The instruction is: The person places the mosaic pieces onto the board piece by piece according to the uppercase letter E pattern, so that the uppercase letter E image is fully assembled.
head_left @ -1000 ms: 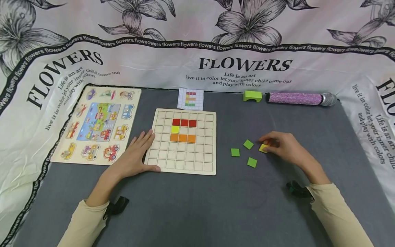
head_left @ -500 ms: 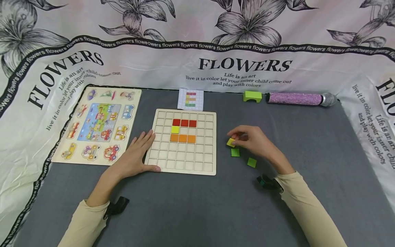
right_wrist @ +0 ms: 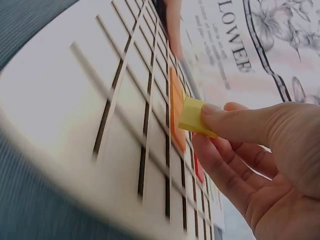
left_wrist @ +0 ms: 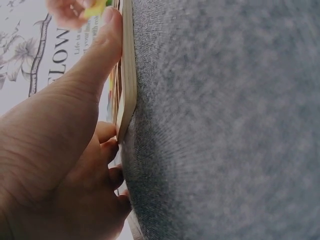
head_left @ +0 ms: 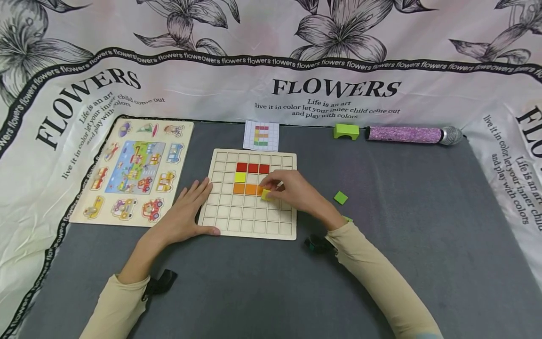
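Note:
My right hand (head_left: 292, 190) pinches a yellow square tile (right_wrist: 191, 115) between thumb and fingers, above the wooden grid board (head_left: 279, 227). The tile is close to the orange row and hides part of its right end. On the board lie red tiles (head_left: 252, 168) in a row, one yellow tile (head_left: 240, 177) below the left red one, and orange tiles (head_left: 244, 189) in a row. My left hand (head_left: 182, 214) rests at the board's left edge with fingers spread; its thumb (left_wrist: 100, 52) lies along the front edge near the corner.
Green tiles (head_left: 340, 197) lie right of the board, one partly behind the right sleeve. A printed pattern card (head_left: 271, 136) touches the back of the board. A vehicle puzzle (head_left: 178, 129) sits at left. A green arch block (head_left: 346, 131) and a glittery microphone (head_left: 404, 135) stand at the back.
My right hand has carried the yellow tile leftward from the table, past the green tiles, to over the grid board. My left hand has stayed put.

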`<state>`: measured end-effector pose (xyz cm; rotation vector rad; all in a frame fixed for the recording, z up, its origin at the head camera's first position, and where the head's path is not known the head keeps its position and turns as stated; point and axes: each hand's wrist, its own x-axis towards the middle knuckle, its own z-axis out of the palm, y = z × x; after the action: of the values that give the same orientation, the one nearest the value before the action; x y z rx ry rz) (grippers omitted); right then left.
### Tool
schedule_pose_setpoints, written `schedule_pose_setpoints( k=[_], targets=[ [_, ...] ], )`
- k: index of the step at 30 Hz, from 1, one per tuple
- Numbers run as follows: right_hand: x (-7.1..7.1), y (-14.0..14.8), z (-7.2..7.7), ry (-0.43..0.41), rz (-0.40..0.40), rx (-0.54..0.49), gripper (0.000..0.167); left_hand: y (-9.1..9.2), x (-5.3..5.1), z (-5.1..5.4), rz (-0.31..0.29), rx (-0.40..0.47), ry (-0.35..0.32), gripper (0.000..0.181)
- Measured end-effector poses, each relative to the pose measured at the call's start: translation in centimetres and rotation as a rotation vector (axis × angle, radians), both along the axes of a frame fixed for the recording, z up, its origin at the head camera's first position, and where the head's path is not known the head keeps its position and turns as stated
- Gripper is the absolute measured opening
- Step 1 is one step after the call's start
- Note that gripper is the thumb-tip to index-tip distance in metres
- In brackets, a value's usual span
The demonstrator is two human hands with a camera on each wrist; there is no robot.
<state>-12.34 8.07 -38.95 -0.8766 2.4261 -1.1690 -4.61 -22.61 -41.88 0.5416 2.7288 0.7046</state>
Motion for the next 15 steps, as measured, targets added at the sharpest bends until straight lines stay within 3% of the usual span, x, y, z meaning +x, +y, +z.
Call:
schedule_pose_setpoints(
  k=[10, 15],
  targets=[
    [0.0, -5.0, -0.4, 0.000, 0.059, -0.021, 0.021, 0.1, 0.0, 0.1, 0.008, -0.007, -0.005, 0.120],
    [0.5, -6.3, -1.0, -0.007, 0.029, 0.003, 0.020, 0.1, 0.0, 0.2, 0.010, -0.003, -0.008, 0.120]
  ],
)
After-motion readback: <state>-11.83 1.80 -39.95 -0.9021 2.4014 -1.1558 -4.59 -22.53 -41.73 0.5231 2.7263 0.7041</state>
